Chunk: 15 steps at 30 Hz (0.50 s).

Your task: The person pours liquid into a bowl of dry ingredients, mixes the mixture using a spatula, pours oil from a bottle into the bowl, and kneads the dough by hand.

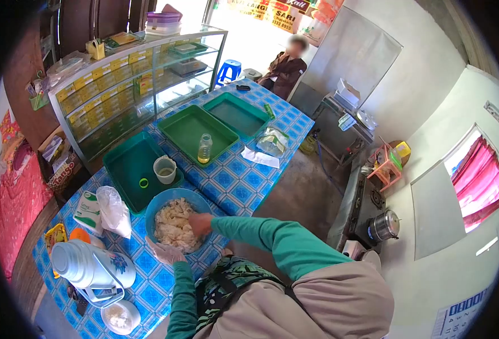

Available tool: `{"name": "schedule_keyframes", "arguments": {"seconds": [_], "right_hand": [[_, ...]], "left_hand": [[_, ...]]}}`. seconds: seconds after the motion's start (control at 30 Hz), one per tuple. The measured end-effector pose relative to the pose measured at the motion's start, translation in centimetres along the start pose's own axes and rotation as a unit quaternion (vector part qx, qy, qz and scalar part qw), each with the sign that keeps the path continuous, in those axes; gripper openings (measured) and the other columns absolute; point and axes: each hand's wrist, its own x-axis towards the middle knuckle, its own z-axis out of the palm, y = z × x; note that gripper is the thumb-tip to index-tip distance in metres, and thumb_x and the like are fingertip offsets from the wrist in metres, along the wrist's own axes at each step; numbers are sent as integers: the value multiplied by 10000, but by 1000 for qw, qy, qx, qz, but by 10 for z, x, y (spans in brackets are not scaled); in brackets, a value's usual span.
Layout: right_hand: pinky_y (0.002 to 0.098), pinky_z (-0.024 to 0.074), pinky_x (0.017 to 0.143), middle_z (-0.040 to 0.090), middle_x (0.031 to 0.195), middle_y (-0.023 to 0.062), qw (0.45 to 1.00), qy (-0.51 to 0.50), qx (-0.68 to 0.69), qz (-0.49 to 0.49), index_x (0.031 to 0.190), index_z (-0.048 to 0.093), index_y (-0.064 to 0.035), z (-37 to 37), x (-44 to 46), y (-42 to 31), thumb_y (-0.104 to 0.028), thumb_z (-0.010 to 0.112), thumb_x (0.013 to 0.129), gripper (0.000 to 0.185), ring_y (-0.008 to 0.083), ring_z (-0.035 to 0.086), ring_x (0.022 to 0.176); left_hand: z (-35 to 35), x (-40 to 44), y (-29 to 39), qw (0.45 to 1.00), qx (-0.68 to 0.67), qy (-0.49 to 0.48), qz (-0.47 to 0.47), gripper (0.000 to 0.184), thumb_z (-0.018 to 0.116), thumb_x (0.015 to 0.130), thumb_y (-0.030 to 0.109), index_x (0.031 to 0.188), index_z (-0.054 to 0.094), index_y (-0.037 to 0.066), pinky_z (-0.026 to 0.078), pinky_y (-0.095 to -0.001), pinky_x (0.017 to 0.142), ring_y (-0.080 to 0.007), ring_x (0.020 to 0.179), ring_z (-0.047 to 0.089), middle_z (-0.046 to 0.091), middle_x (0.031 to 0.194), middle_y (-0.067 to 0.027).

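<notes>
A blue bowl [151,221] stands near the table's front edge, with pale, lumpy dough [173,223] inside. My right hand [201,224] is pressed into the dough at the bowl's right side, its fingers curled and partly hidden there. Against the bowl's near left rim is my left hand [167,252], in what looks like a thin clear glove, gripping the edge. Just behind the bowl, a white plastic cup [165,169] and a small green ring [143,183] sit in a dark green tray [126,148].
Two more green trays [173,127] [235,113] lie farther back, one holding a bottle of yellow liquid [204,150]. At left are a plastic bag [114,212], a thermos [91,265] and a white tub [121,317]. A person [286,68] sits beyond the table.
</notes>
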Motion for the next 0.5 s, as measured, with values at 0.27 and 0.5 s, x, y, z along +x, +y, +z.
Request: {"name": "schedule_keyframes", "arguments": {"seconds": [0.27,0.5], "right_hand": [[420,482,451,617,647,164,905,265,-208,-259,770,674,4,74,40,4,-129,632,791,141,303,578,491],[287,308,362,529,598,47,741,22,652,160,731,574,-40,27,3,-26,-105,594,797,95,111,425,431]], "left_hand": [[7,-1,-18,999,-2,5,35,467,346,979,128,1444,359,88,433,-431,967,-352,1112,566,542,1303,-214],[-4,-3,-2,998,39,9,50,528,363,919,56,1444,371,112,463,-456,872,-368,998,613,586,1236,-230]]}}
